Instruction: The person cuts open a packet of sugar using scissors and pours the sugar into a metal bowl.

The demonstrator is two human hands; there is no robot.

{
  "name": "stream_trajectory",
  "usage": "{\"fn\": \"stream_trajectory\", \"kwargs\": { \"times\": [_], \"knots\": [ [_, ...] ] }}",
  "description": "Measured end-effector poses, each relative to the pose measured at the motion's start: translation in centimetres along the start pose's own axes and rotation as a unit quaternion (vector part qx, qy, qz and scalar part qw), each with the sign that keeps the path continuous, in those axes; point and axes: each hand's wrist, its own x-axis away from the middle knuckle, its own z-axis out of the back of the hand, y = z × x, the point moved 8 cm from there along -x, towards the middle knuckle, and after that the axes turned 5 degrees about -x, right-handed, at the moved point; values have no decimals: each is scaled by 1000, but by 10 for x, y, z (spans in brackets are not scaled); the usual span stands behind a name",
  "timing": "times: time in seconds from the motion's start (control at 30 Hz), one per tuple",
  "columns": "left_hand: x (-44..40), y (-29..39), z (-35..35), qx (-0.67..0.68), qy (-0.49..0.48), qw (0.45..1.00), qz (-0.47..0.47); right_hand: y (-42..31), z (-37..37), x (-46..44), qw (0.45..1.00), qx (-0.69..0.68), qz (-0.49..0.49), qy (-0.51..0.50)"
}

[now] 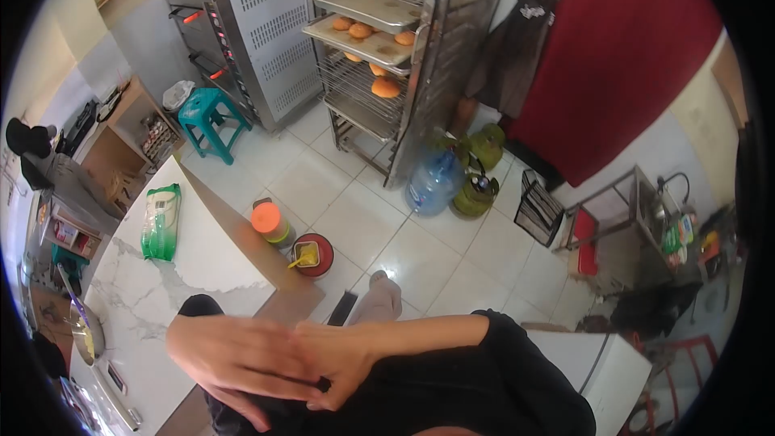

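My two hands meet in front of my black shirt, low in the head view. My left hand is slightly blurred, with its fingers stretched out and spread; they reach across to the right hand and overlap it. My right hand comes in from the right with bent fingers. Part of it is covered by the left hand, so anything inside its fingers is hidden. Nearest to them is the white marbled counter. On it lies a green and white plastic packet.
A metal bowl sits at the counter's left edge. A tray rack with baked buns stands ahead, beside an oven. On the floor are a teal stool, a blue water jug, green gas cylinders and a red-lidded container.
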Motion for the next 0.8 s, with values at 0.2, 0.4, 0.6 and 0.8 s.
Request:
{"fn": "stream_trajectory", "kwargs": {
  "times": [0.2, 0.4, 0.6, 0.8],
  "knots": [
    [26, -69, 36, -165, 116, 979, 12, 38, 86, -9, 982, -164, -73, -52],
    [49, -89, 60, -522, 350, 772, 94, 67, 164, -14, 955, -229, -144, -121],
    [46, -83, 68, -703, 378, 588, 134, 71, 198, -20, 940, -289, -103, -147],
    [-25, -57, 84, -703, 196, 665, 159, 37, 218, -12, 913, -336, -76, -219]
  ]
}}
